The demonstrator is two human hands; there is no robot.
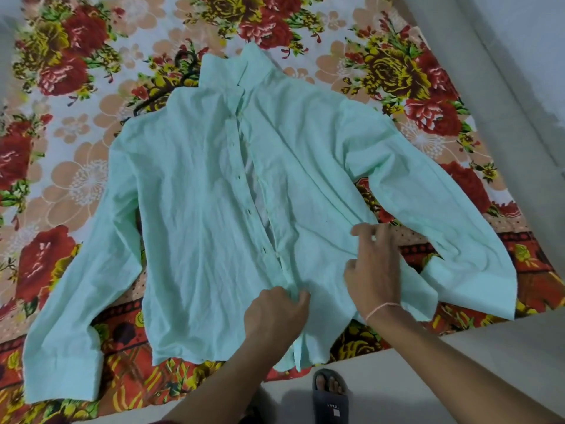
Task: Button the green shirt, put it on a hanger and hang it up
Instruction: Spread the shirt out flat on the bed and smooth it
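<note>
The pale green shirt (195, 209) lies spread face up on the bed, collar away from me, both sleeves stretched out. Its front stands unbuttoned, with a narrow gap running down the placket. My left hand (275, 313) pinches the placket edges near the hem. My right hand (374, 264) rests on the shirt's right front panel with fingers spread, pressing the cloth flat. A dark hanger (162, 96) pokes out from under the shirt's left shoulder near the collar, mostly hidden.
A floral bedsheet (61, 148) in red, yellow and white covers the bed. The bed's near edge runs below the shirt hem. My foot in a dark slipper (330, 396) stands on the light floor. A pale wall rises at the right.
</note>
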